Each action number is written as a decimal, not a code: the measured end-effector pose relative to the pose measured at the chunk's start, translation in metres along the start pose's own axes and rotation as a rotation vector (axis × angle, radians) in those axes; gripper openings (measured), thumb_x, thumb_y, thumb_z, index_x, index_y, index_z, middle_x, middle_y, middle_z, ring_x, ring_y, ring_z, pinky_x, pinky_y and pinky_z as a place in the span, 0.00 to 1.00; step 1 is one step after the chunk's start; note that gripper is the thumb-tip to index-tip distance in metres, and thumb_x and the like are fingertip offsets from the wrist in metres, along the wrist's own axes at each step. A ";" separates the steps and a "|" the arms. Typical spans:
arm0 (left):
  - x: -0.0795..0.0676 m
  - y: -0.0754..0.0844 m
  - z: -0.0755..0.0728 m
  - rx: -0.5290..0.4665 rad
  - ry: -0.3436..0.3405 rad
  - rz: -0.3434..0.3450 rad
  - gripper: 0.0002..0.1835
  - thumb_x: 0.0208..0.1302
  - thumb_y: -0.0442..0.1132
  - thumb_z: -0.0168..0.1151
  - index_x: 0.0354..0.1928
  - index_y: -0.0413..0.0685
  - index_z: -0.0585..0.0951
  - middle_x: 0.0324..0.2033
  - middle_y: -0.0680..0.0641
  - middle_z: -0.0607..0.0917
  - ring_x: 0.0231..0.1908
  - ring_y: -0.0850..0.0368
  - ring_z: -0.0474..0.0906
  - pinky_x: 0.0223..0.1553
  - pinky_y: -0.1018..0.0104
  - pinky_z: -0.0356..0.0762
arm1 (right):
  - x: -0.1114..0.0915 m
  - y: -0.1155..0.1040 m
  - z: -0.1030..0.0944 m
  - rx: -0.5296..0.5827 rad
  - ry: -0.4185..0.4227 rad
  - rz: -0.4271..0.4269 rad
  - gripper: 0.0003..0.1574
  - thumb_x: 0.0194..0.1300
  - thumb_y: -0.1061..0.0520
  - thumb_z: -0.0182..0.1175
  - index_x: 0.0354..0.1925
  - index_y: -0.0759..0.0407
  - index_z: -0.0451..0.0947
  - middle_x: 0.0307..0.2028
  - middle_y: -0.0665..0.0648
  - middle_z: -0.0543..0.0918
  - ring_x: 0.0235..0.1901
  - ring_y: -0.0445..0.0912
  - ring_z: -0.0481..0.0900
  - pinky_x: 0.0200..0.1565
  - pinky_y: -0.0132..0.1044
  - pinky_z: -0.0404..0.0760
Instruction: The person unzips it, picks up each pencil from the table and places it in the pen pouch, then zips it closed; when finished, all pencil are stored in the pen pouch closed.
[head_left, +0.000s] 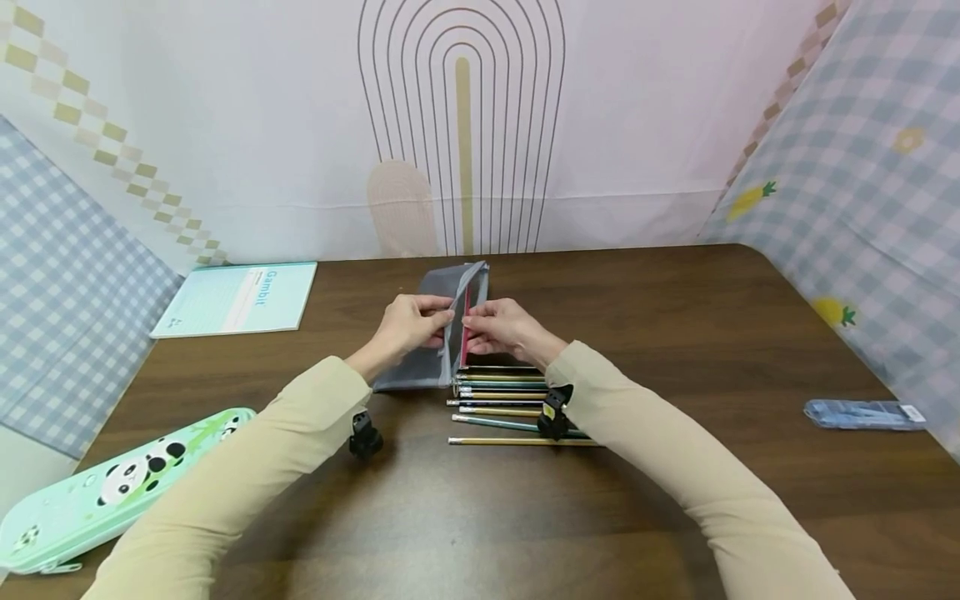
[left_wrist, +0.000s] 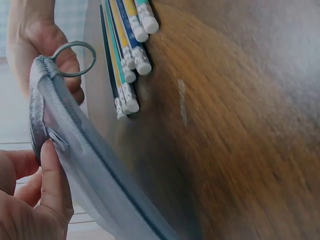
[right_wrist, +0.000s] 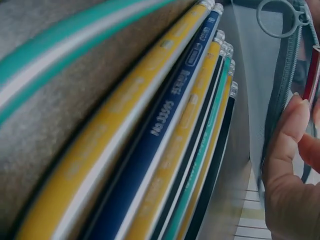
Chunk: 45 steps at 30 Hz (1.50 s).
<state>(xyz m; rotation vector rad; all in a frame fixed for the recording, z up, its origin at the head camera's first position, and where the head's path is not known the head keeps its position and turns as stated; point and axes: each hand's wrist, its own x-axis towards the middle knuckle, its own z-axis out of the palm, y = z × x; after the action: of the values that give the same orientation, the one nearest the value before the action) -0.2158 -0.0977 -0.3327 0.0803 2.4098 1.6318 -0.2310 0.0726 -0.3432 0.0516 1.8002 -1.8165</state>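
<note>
A grey mesh zipper pouch (head_left: 412, 368) is tilted up on the table with its mouth facing right. My left hand (head_left: 408, 323) pinches the pouch's edge beside the zipper, thumb and fingers on either side of the fabric in the left wrist view. My right hand (head_left: 512, 327) holds a red pencil (right_wrist: 312, 75) between thumb and fingers at the pouch's mouth. A ring pull (left_wrist: 75, 59) hangs from the zipper's near end. Just below my right hand, several pencils (head_left: 498, 411) in yellow, green, navy and black lie side by side, eraser ends toward the pouch.
A mint panda pencil case (head_left: 142, 479) lies at the left, partly behind my left sleeve. A light blue notebook (head_left: 238, 298) is at the back left. Near the right edge lies a blue packet (head_left: 862, 414). A patterned cloth (head_left: 637, 125) stands behind the table (head_left: 465, 525).
</note>
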 end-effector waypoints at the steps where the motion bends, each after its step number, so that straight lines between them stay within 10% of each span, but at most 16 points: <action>1: 0.000 0.000 0.000 -0.004 -0.003 -0.002 0.18 0.66 0.36 0.57 0.56 0.38 0.77 0.44 0.34 0.83 0.32 0.58 0.83 0.35 0.65 0.83 | 0.000 0.000 0.000 0.005 -0.001 -0.004 0.18 0.70 0.64 0.51 0.56 0.72 0.66 0.26 0.56 0.79 0.19 0.40 0.80 0.24 0.25 0.80; 8: 0.001 -0.001 0.000 -0.006 0.012 -0.014 0.18 0.66 0.36 0.58 0.57 0.39 0.77 0.44 0.34 0.83 0.27 0.61 0.82 0.35 0.66 0.83 | -0.010 0.004 -0.019 -0.102 0.001 -0.068 0.22 0.68 0.67 0.51 0.59 0.74 0.66 0.37 0.63 0.81 0.28 0.42 0.83 0.35 0.31 0.83; 18: -0.001 -0.004 -0.009 0.009 0.020 -0.026 0.19 0.66 0.36 0.58 0.58 0.40 0.77 0.47 0.34 0.82 0.25 0.63 0.80 0.35 0.66 0.83 | -0.032 0.023 -0.082 -0.735 -0.080 -0.161 0.08 0.61 0.64 0.62 0.40 0.65 0.81 0.34 0.55 0.83 0.32 0.42 0.77 0.37 0.34 0.80; 35: 0.001 -0.008 -0.014 0.006 0.031 -0.043 0.19 0.66 0.37 0.58 0.58 0.41 0.76 0.49 0.35 0.81 0.25 0.65 0.80 0.34 0.68 0.83 | -0.038 0.023 -0.084 -1.013 -0.204 -0.368 0.03 0.59 0.66 0.63 0.29 0.64 0.78 0.25 0.53 0.78 0.25 0.41 0.69 0.29 0.31 0.72; 40: 0.001 -0.008 -0.015 0.001 0.044 -0.038 0.19 0.66 0.37 0.58 0.59 0.42 0.76 0.49 0.36 0.81 0.25 0.65 0.80 0.34 0.67 0.83 | -0.040 0.017 -0.092 -0.982 -0.037 -0.425 0.02 0.60 0.66 0.62 0.31 0.65 0.77 0.28 0.56 0.79 0.27 0.41 0.71 0.31 0.32 0.72; 45: 0.001 -0.009 -0.015 -0.013 0.062 -0.033 0.19 0.66 0.37 0.58 0.59 0.43 0.76 0.49 0.35 0.82 0.25 0.66 0.79 0.34 0.68 0.83 | -0.035 0.009 -0.085 -0.520 0.095 -0.327 0.12 0.64 0.66 0.57 0.45 0.73 0.72 0.32 0.57 0.80 0.27 0.39 0.74 0.30 0.28 0.76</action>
<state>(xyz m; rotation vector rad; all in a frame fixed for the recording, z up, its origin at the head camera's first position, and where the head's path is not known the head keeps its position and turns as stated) -0.2193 -0.1145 -0.3363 -0.0124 2.4320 1.6593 -0.2293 0.1650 -0.3443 -0.3811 2.4067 -1.5058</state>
